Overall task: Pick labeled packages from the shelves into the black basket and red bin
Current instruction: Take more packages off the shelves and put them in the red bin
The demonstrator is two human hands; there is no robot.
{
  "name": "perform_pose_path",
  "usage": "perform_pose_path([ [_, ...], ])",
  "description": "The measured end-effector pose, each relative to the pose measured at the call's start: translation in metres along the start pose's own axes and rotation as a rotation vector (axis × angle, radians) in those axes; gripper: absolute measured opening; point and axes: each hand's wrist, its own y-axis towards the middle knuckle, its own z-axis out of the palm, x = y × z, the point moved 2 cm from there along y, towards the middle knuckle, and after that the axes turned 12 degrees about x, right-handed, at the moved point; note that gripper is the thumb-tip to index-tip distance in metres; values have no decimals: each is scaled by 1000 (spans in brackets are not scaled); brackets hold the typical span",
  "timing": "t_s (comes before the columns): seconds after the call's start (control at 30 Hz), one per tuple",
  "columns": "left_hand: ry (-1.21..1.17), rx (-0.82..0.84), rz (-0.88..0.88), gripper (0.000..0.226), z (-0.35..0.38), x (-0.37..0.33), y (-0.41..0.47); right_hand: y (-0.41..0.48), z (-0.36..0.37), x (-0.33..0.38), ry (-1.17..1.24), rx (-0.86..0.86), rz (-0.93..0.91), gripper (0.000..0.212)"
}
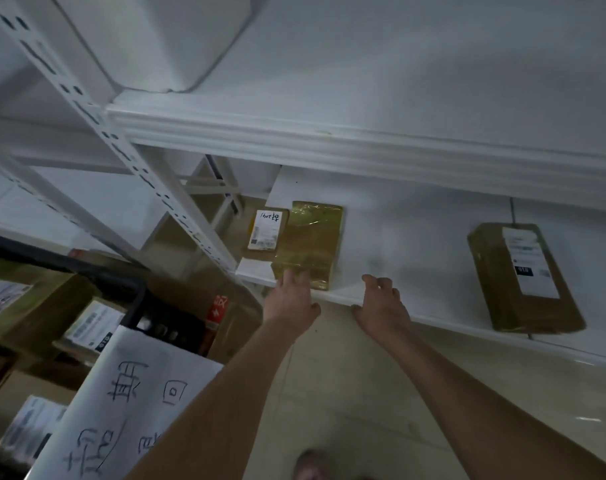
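Your left hand [291, 299] touches the taped package [306, 244], fingers extended. Your right hand [381, 304] rests open on the shelf [405, 237]. The labeled package [523, 275] is not yet picked.

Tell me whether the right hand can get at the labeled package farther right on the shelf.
Probably yes: the right hand rests on the shelf edge, and only bare shelf lies between it and the labeled package, off to its right.
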Motion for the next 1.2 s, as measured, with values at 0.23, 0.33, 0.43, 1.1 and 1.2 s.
perform_pose_path([
  [0.23,-485,-20,-153,78,2,43,90,87,23,15,568,68,-19,75],
  [0.33,-571,6,-197,90,5,54,118,112,27,23,635,81,-51,77],
  [0.43,-592,77,-190,92,11,54,136,120,26,27,670,70,-114,75],
  [1.1,-920,431,-152,85,93,-17,87,52,42,-102,972,190,156,60],
  [1.2,-1074,372,-129,74,85,-28,64,25,29,-112,985,186,110,57],
])
